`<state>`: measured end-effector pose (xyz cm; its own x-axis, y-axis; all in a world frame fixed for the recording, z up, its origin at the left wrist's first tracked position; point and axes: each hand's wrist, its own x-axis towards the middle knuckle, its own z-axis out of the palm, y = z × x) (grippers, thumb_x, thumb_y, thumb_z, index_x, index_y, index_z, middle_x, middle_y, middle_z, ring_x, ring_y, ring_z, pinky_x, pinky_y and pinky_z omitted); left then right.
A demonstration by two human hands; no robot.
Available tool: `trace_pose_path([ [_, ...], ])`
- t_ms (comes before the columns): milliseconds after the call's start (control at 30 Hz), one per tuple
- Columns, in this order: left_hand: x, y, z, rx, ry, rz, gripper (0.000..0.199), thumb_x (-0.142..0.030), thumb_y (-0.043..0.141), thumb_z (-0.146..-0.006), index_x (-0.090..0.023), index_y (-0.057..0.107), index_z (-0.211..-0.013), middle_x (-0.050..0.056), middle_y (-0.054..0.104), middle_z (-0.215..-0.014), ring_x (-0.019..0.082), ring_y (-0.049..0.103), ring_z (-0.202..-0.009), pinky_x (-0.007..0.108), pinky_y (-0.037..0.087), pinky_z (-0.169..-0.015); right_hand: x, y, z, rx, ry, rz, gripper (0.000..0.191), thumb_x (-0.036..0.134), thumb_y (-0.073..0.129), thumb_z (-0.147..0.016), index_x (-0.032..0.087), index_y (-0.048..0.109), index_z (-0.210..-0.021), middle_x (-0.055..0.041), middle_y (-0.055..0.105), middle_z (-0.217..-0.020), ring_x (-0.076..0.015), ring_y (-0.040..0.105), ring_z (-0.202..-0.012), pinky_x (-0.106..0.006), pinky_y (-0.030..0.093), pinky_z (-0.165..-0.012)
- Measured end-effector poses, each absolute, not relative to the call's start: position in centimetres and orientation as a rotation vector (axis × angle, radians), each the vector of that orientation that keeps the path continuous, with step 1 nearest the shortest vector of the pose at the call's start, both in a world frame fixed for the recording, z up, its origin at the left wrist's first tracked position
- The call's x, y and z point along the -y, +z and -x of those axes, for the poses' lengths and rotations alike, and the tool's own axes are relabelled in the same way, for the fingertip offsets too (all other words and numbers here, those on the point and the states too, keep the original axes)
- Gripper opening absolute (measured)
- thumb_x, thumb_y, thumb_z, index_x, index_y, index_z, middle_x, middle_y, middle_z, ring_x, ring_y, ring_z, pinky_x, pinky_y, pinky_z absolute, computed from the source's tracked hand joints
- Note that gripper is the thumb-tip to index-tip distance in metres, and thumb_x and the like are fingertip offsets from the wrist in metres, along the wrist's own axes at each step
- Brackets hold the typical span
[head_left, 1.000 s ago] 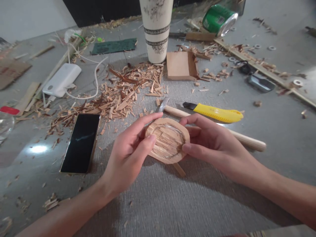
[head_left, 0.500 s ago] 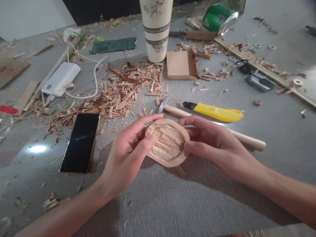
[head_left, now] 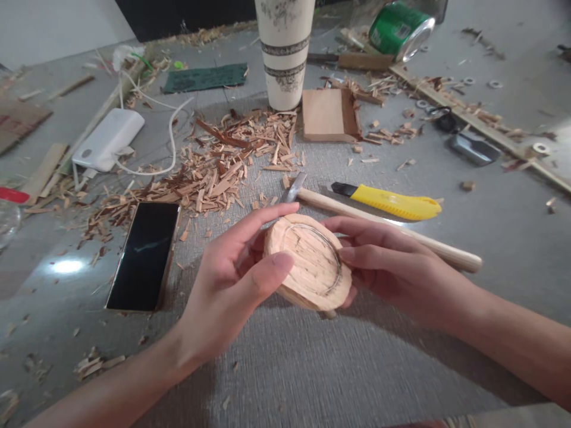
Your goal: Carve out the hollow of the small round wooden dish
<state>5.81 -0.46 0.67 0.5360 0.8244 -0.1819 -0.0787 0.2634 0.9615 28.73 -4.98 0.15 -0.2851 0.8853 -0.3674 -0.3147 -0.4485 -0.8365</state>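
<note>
A pale, roughly oval wooden piece (head_left: pixel 312 258) with a ring-shaped groove in its face is held tilted between both hands. My left hand (head_left: pixel 243 276) grips its left side, the thumb on the face and a finger along the back edge. My right hand (head_left: pixel 383 255) holds the right edge, thumb on top and fingers partly hidden beneath. Just beyond the hands lies a hammer (head_left: pixel 383 223), its metal head at the left end of a wooden handle. Behind that handle rests a yellow utility knife (head_left: pixel 392 202).
A phone (head_left: pixel 145 255) lies left of my left hand. Wood chips (head_left: pixel 214 172) are heaped behind it, near a white power bank (head_left: pixel 109 139) with a cable. Farther back are a patterned cup (head_left: pixel 285 65), a square wooden piece (head_left: pixel 328 116) and a green can (head_left: pixel 399 30).
The wooden piece has tilted and turned between the hands, so its thick near side now shows. My right thumb has shifted slightly up along its edge.
</note>
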Motion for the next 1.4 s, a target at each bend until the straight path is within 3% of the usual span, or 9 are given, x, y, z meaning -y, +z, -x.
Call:
trace_pose_path([
  [233,0.5,0.7,-5.7,-0.793,0.703,-1.147,0.041,-0.042,0.075,-0.100,-0.034,0.071,-0.140,0.003,0.077,-0.125,0.019,0.073,-0.102,0.025,0.063,-0.085,5.0,0.0,-28.9,0.602,1.989,0.972,0.030,0.027,0.075,-0.096,0.022,0.068,-0.125,-0.0009,0.075,-0.092,-0.0139,0.077,-0.072,-0.023,0.068,-0.066],
  [467,0.3,0.4,-5.7,-0.806,0.711,-1.163,0.041,-0.039,0.076,-0.099,-0.035,0.069,-0.140,0.000,0.077,-0.128,0.017,0.073,-0.109,0.021,0.062,-0.089,5.3,-0.4,-29.2,0.693,1.956,0.971,0.026,0.027,0.070,-0.103,0.026,0.063,-0.127,0.0012,0.077,-0.095,-0.0124,0.078,-0.073,-0.022,0.067,-0.070],
  [533,0.2,0.0,-5.8,-0.767,0.738,-1.168,0.050,-0.036,0.080,-0.096,-0.034,0.066,-0.144,0.001,0.077,-0.131,0.019,0.074,-0.113,0.023,0.062,-0.093,5.2,-0.6,-29.2,0.701,1.950,0.961,0.029,0.028,0.074,-0.101,0.026,0.063,-0.128,0.0007,0.077,-0.097,-0.0121,0.078,-0.075,-0.022,0.067,-0.070],
  [700,0.2,-1.5,-6.2,-0.539,0.856,-1.244,0.094,-0.031,0.099,-0.075,-0.034,0.052,-0.157,0.004,0.067,-0.149,0.028,0.066,-0.137,0.034,0.059,-0.112,5.2,-0.8,-29.2,0.710,1.944,0.893,0.030,0.025,0.076,-0.100,0.028,0.060,-0.125,0.0008,0.077,-0.099,-0.0109,0.076,-0.082,-0.021,0.066,-0.072],
  [767,0.2,-1.9,-6.5,-0.517,0.866,-1.261,0.100,-0.027,0.101,-0.071,-0.035,0.050,-0.157,0.004,0.063,-0.153,0.029,0.062,-0.143,0.036,0.055,-0.117,5.3,-0.9,-29.3,0.730,1.956,0.860,0.026,0.024,0.074,-0.101,0.028,0.058,-0.122,0.0015,0.076,-0.096,-0.0104,0.075,-0.083,-0.020,0.065,-0.073],
  [933,0.4,-2.0,-6.8,-0.527,0.870,-1.262,0.094,-0.023,0.101,-0.072,-0.034,0.054,-0.151,0.004,0.067,-0.148,0.029,0.065,-0.139,0.038,0.058,-0.114,5.4,-1.2,-29.5,0.771,1.987,0.827,0.025,0.025,0.073,-0.102,0.027,0.054,-0.118,0.0027,0.075,-0.096,-0.0095,0.075,-0.079,-0.023,0.066,-0.074],
  [1167,-0.5,-1.3,-5.4,-0.627,0.844,-1.594,0.091,-0.040,0.097,-0.077,-0.032,0.050,-0.154,0.007,0.066,-0.145,0.030,0.067,-0.133,0.040,0.059,-0.111,5.3,-0.5,-29.4,0.964,1.866,0.952,0.030,0.038,0.076,-0.100,0.027,0.053,-0.115,-0.0011,0.078,-0.093,-0.0152,0.077,-0.082,-0.027,0.065,-0.073],
  [1300,-2.5,-0.2,-3.1,-0.669,0.901,-2.182,0.103,-0.038,0.104,-0.063,-0.030,0.053,-0.151,0.011,0.061,-0.147,0.036,0.058,-0.138,0.053,0.047,-0.121,5.4,0.0,-29.8,1.131,1.635,1.184,0.028,0.044,0.071,-0.102,0.027,0.056,-0.116,-0.0035,0.080,-0.097,-0.0146,0.075,-0.080,-0.026,0.064,-0.075],
  [1400,-3.6,0.0,-2.1,-0.683,0.971,-2.095,0.094,-0.036,0.103,-0.066,-0.031,0.054,-0.146,0.010,0.054,-0.157,0.036,0.049,-0.150,0.055,0.041,-0.126,5.2,0.0,-30.0,1.209,1.499,1.270,0.027,0.047,0.069,-0.103,0.026,0.056,-0.115,-0.0043,0.079,-0.095,-0.0139,0.074,-0.077,-0.025,0.063,-0.071],
])
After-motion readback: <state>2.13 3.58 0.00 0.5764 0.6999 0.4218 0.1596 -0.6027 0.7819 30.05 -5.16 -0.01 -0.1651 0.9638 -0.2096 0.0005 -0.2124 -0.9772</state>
